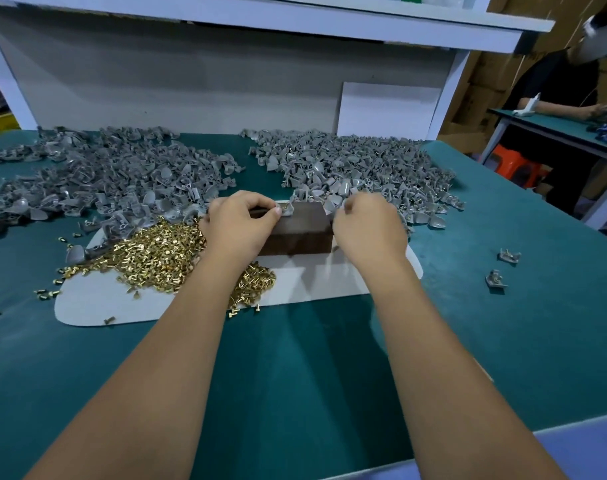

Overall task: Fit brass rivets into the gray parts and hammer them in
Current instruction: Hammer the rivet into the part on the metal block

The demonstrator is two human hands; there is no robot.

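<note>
My left hand [241, 221] pinches a small gray part [287, 209] with a brass rivet in it on top of a dark block [300, 233]. My right hand [368, 226] is closed at the block's right end; something small seems to be between its fingertips, but blur hides what it is. A heap of brass rivets [156, 252] lies on a white board [98, 306] left of the block. Two big piles of gray parts sit behind, the left pile [104, 174] and the right pile [361, 168]. No hammer is visible.
Two gray parts [503, 268] lie apart on the green mat [295, 375] at the right. A white shelf frame [226, 26] rises behind the piles. Another person [565, 84] works at a separate table far right, beside an orange stool [516, 166].
</note>
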